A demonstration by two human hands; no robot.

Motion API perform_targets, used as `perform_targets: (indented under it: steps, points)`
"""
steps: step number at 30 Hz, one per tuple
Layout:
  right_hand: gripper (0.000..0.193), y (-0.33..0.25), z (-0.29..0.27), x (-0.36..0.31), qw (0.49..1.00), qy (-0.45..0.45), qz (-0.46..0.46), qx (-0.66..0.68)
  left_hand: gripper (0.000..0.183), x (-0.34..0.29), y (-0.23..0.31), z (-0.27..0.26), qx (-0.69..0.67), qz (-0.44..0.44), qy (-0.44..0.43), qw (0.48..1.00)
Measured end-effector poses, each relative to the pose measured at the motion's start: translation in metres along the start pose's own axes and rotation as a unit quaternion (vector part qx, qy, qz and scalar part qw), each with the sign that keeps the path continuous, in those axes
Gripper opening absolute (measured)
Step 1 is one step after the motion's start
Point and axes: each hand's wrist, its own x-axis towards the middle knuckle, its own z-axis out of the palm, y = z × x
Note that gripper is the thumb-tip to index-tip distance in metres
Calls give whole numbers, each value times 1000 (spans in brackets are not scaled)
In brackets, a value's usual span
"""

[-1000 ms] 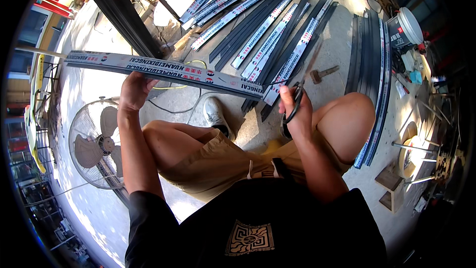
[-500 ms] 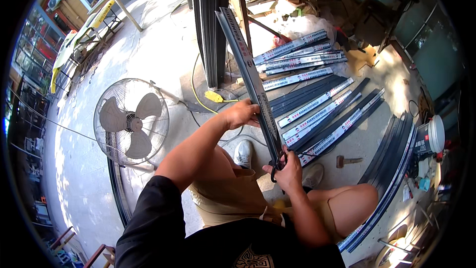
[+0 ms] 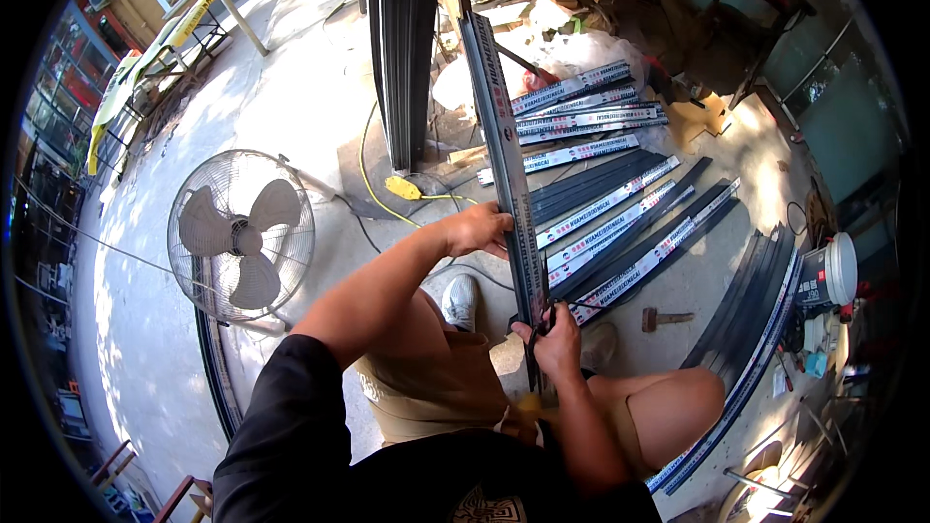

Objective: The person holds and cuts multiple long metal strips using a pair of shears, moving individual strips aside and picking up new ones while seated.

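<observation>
A long dark profile strip (image 3: 506, 136) with a printed protective film stands steeply tilted in front of me. My left hand (image 3: 477, 230) is closed on its left edge around mid-length. Near its lower end, my right hand (image 3: 557, 344) is closed around black-handled scissors (image 3: 548, 316), partly covered by the fingers. A thin dark blade points up beside the strip. More profile strips (image 3: 610, 201), some dark and some with white film, lie on the ground beyond my right hand.
A large round fan (image 3: 242, 235) stands at the left. A bundle of dark profiles (image 3: 402, 68) rises upright ahead, near a yellow socket block (image 3: 403, 188) and its cables. On the right lie a hammer (image 3: 666, 319), curved-looking dark strips (image 3: 741, 305) and a bucket (image 3: 828, 273).
The strip has swung more upright, its top moving right. My right hand has shifted slightly left, and the scissors have turned so a blade shows upward. The whole view has shifted a little.
</observation>
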Motion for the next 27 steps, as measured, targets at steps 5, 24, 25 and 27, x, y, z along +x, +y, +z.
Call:
perform_targets:
  steps: [5,24,25,27]
  points:
    - [61,-2,4,12,999,15,25,39,38,0,8,-7,-24,24,-47,998]
    - [34,81,-22,64,900,251,154,320,51,155,-172,61,549,18,-25,836]
    - [36,84,-27,64,894,267,169,318,50,164,-190,71,543,33,-4,839]
    - [35,85,-41,62,884,281,195,318,50,167,-191,106,536,-16,-44,843]
